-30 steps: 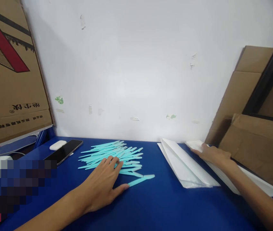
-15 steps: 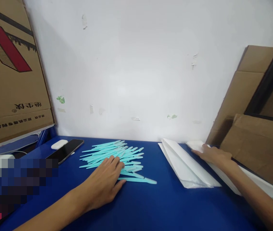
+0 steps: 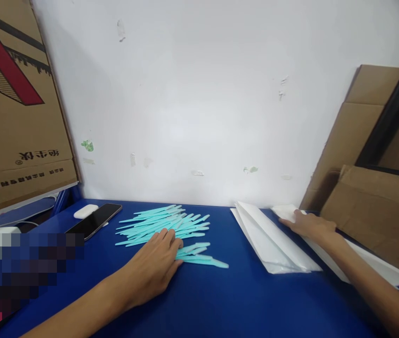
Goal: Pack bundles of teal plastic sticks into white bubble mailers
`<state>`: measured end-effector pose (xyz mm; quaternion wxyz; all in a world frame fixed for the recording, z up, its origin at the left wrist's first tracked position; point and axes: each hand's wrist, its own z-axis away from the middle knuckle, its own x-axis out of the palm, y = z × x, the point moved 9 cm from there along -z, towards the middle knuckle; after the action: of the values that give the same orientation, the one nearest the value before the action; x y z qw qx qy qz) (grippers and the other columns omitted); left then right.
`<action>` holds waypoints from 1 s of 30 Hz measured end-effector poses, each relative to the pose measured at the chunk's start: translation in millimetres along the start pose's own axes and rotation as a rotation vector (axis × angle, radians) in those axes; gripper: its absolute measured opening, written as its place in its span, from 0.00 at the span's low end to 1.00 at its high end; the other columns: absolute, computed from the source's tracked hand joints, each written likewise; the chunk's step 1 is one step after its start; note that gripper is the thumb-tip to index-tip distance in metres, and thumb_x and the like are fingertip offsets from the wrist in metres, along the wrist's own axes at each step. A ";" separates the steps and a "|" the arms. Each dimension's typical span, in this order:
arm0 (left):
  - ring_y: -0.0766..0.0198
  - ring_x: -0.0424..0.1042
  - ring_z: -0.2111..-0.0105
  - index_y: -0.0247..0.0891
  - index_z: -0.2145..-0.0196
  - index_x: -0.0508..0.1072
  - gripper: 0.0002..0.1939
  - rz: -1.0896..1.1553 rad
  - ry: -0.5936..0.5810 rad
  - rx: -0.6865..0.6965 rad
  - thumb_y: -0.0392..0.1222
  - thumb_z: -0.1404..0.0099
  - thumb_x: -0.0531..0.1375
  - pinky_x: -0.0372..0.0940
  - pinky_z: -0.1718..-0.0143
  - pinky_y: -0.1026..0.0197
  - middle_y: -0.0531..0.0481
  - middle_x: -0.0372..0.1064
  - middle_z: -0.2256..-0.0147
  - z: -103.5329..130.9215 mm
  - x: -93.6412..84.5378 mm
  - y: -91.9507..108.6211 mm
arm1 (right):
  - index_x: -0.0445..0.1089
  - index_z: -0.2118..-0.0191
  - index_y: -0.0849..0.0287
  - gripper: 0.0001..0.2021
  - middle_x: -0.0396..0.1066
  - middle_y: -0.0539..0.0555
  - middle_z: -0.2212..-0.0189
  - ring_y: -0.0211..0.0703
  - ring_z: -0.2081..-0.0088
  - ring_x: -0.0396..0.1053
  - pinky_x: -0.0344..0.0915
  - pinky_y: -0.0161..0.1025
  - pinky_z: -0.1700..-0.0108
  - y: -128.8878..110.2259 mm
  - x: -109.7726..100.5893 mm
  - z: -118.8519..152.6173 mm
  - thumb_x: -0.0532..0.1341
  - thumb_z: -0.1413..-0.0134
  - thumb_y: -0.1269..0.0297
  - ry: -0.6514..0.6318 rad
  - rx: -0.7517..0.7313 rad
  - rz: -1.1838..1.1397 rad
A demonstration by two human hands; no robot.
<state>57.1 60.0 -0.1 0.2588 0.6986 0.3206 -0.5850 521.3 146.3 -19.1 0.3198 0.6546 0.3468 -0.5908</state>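
Note:
A heap of slim turquoise eyebrow razors [image 3: 160,223] with pale capped ends lies on the blue table. My left hand [image 3: 162,256] is closed over a small bunch of them at the heap's near side. The capped ends of this bunch [image 3: 202,258] stick out to the right past my fingers, while its other ends are hidden under the palm. On the right, my right hand [image 3: 310,225] rests on a stack of white bags [image 3: 371,258], thumb stretched out to the left and apart from the fingers. Another folded white bag [image 3: 273,239] lies between the two hands.
A dark phone [image 3: 95,220] and a white case [image 3: 86,211] lie at the table's left. A large printed carton [image 3: 19,117] stands on the left. Brown cardboard [image 3: 378,220] leans on the right. Behind the table [image 3: 227,305] rises a white wall [image 3: 192,94].
My left hand has gathered the near razors into a tighter bunch, and a gap now shows between them and the heap. My right hand has stayed on the bags.

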 end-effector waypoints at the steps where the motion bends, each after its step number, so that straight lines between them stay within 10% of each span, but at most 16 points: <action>1: 0.51 0.65 0.56 0.39 0.54 0.70 0.14 -0.025 0.003 0.017 0.44 0.26 0.47 0.62 0.54 0.47 0.43 0.65 0.57 -0.6 -0.3 2.3 | 0.68 0.41 0.60 0.36 0.71 0.73 0.48 0.77 0.46 0.67 0.59 0.67 0.49 0.1 0.3 -0.1 0.57 0.47 0.37 -0.004 0.001 0.002; 10: 0.51 0.64 0.62 0.35 0.59 0.69 0.11 -0.397 -0.008 0.092 0.32 0.30 0.48 0.62 0.60 0.49 0.41 0.65 0.62 3.4 18.3 16.2 | 0.73 0.47 0.60 0.33 0.73 0.75 0.51 0.78 0.50 0.70 0.61 0.68 0.52 -5.1 -8.4 10.1 0.59 0.47 0.38 0.060 -0.007 -0.022; 15: 0.54 0.66 0.64 0.36 0.56 0.68 0.13 -0.301 -0.098 0.103 0.31 0.30 0.46 0.63 0.63 0.52 0.43 0.66 0.60 6.1 15.1 14.6 | 0.72 0.48 0.71 0.33 0.69 0.81 0.51 0.84 0.47 0.65 0.53 0.75 0.48 -30.1 -51.3 36.4 0.51 0.39 0.42 0.283 -0.138 -0.117; 21: 0.57 0.68 0.67 0.38 0.53 0.65 0.13 0.000 -0.133 0.013 0.34 0.27 0.42 0.61 0.66 0.56 0.43 0.69 0.60 7.8 -0.6 12.7 | 0.64 0.39 0.54 0.30 0.66 0.57 0.40 0.48 0.39 0.62 0.56 0.47 0.37 -114.0 -114.6 122.4 0.32 0.29 0.53 0.448 -0.598 -0.476; 24: 0.56 0.69 0.67 0.41 0.53 0.63 0.13 0.157 -0.118 0.029 0.39 0.25 0.41 0.61 0.65 0.57 0.45 0.71 0.62 9.7 -4.8 19.3 | 0.68 0.41 0.52 0.28 0.66 0.54 0.40 0.49 0.37 0.60 0.51 0.49 0.34 -157.6 -107.0 184.5 0.39 0.30 0.47 0.074 -0.833 -1.143; 27: 0.56 0.71 0.63 0.42 0.50 0.62 0.12 0.284 -0.114 0.065 0.38 0.26 0.44 0.64 0.62 0.57 0.45 0.72 0.58 13.0 0.3 24.5 | 0.67 0.39 0.50 0.25 0.65 0.53 0.39 0.49 0.38 0.61 0.52 0.48 0.34 -193.2 -75.7 240.5 0.45 0.31 0.46 -0.287 -0.862 -1.309; 30: 0.54 0.71 0.51 0.45 0.41 0.57 0.22 0.356 -0.109 0.130 0.33 0.30 0.48 0.64 0.52 0.55 0.44 0.69 0.47 15.7 6.7 28.1 | 0.69 0.42 0.49 0.22 0.69 0.53 0.42 0.48 0.41 0.65 0.56 0.46 0.36 -203.6 -58.9 268.3 0.46 0.30 0.48 -0.371 -0.850 -1.409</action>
<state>68.8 30.9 -9.9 0.3297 0.7268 0.1391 -0.5862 200.3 32.6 11.6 0.1474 0.0015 0.8088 -0.5693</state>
